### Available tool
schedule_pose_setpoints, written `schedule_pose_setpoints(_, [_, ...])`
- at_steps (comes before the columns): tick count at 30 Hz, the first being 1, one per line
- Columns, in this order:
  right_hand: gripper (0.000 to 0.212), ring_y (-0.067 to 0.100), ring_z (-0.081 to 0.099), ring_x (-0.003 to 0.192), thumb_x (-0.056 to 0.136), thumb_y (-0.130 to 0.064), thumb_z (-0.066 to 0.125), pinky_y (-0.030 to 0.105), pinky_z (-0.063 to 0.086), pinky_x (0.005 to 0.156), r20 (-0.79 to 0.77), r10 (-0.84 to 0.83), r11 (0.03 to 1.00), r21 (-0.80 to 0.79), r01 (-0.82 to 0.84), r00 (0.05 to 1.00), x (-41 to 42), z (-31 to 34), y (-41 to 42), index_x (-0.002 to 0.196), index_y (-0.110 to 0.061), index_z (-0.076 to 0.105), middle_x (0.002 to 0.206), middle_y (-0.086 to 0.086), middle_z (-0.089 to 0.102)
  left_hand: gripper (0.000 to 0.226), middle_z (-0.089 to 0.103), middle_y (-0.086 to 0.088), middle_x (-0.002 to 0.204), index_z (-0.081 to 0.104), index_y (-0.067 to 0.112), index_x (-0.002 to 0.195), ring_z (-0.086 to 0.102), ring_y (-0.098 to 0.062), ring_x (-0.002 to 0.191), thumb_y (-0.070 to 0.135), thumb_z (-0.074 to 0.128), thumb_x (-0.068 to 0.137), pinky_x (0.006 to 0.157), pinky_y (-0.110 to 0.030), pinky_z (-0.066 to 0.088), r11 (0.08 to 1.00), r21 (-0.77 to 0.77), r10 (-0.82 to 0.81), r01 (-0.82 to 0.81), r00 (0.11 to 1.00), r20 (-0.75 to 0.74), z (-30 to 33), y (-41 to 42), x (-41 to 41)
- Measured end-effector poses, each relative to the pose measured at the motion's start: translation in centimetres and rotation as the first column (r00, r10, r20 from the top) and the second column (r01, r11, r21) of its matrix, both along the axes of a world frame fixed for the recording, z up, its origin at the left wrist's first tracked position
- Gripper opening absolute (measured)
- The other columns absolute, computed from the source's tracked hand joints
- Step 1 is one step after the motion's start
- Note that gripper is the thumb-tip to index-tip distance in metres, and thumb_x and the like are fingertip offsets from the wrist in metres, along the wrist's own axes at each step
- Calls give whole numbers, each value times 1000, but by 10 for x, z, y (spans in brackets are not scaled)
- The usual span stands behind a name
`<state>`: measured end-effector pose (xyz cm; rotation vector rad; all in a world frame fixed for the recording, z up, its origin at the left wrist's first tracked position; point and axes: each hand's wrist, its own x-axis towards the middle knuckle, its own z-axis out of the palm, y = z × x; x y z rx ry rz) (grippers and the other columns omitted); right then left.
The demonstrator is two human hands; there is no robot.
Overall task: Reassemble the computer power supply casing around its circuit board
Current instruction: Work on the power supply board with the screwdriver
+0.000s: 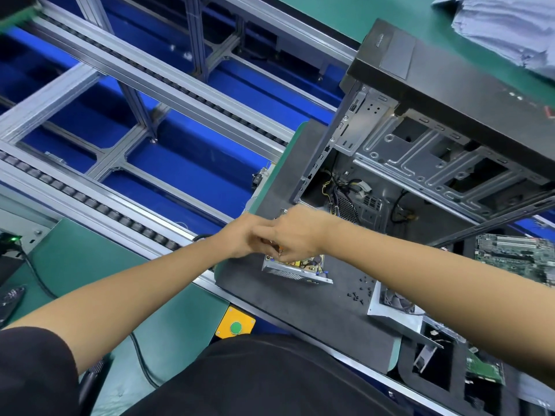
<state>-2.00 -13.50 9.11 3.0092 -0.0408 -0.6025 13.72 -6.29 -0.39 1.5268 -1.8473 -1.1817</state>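
The reassembly is looking roughly mid-way, as a judgement from how things are lying. The yellow-brown power supply circuit board (303, 262) is already sitting inside the silver perforated metal casing tray (295, 273), which is resting on the dark grey mat surface (315, 307) just at six o'clock of the two hands. The matching silver metal cover half with its fan (393, 307) is lying apart, at four o'clock of the tray, so closing the casing is not yet done. A scatter of small black screws (360, 291) is waiting on the mat between tray and cover, so fastening also seems to be left.

The left hand (237, 235) and the right hand (295, 234) are meeting directly over the tray's far edge, fingers curled in together around something small and orange-tipped; it may be a wire or connector, but blur is making that uncertain, and I cannot tell which hand is actually pinching it.

As for containers: the tray is holding only the board, and the large open black and silver computer tower case (435, 151), standing at one o'clock of the hands, is holding loose cables. A green motherboard (516, 253) is lying at three o'clock.
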Motion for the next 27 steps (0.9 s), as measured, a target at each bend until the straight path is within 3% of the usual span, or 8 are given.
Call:
schedule_pose_setpoints(4, [17, 28, 51, 60, 95, -22, 49, 35, 39, 60, -7, 159, 987, 40, -159, 987, -1, 10, -9, 112, -26, 47, 82, 1, 63, 47, 71, 26, 76, 63, 62, 77, 64, 3, 69, 22, 86, 78, 59, -13, 41, 998, -1, -55, 55, 998, 5, 4, -2, 2])
schedule_pose_setpoints(8, [19, 28, 51, 61, 97, -40, 46, 33, 35, 53, 2, 18, 1000, -24, -18, 1000, 0, 0, -9, 108, -25, 51, 76, 2, 62, 25, 73, 20, 76, 71, 37, 78, 67, 1, 74, 32, 93, 67, 64, -21, 49, 995, 66, -74, 73, 997, 7, 11, -6, 8])
schedule_pose_setpoints(12, [36, 20, 34, 45, 97, -45, 38, 29, 23, 46, -7, -95, 986, -139, 93, 995, 4, -10, -4, 100, -18, 61, 56, 1, 39, 27, 71, 12, 67, 75, 25, 74, 61, -4, 63, 37, 96, 62, 58, -19, 44, 998, 46, -37, 36, 999, 25, 8, -4, -4])
schedule_pose_setpoints(16, [45, 28, 48, 53, 92, -52, 37, 35, 45, 55, 29, -33, 996, -85, 35, 999, 0, -4, -9, 121, -20, 50, 82, 2, 57, 23, 66, 17, 67, 79, 26, 88, 56, -1, 62, 21, 92, 70, 62, -19, 43, 999, 27, -44, 46, 997, -66, 9, -1, 4])
schedule_pose_setpoints(18, [33, 28, 48, 56, 97, -40, 45, 36, 45, 63, 19, 71, 997, -29, -70, 997, 0, 0, -14, 126, -24, 43, 93, 2, 55, 31, 71, 12, 76, 80, 17, 98, 61, -9, 71, 30, 90, 72, 66, -21, 45, 994, 65, -85, 86, 996, -11, 11, -1, 8])
schedule_pose_setpoints(22, [16, 28, 54, 61, 101, -20, 48, 39, 45, 68, -13, 239, 970, -39, -240, 971, 5, -5, -13, 117, -25, 45, 98, 3, 60, 29, 75, -3, 77, 76, 11, 90, 58, -16, 66, 34, 88, 76, 61, -24, 42, 990, 105, -107, 96, 988, 108, 10, -6, 0])
schedule_pose_setpoints(24, [13, 29, 54, 63, 103, -25, 44, 39, 47, 72, -47, 207, 977, -51, -209, 977, 4, -6, -14, 115, -23, 48, 99, 2, 64, 26, 75, 1, 75, 77, 15, 89, 61, -12, 66, 33, 89, 74, 64, -31, 45, 992, 116, -55, 47, 996, 67, 9, -6, 3])
schedule_pose_setpoints(27, [24, 29, 62, 71, 101, -39, 42, 38, 50, 71, -78, 64, 996, -49, -68, 995, 4, -5, -14, 113, -22, 53, 93, 1, 68, 32, 74, 11, 76, 75, 27, 86, 67, 0, 70, 40, 95, 63, 66, -24, 50, 992, 124, 23, -22, 1000, -4, 7, -2, 5])
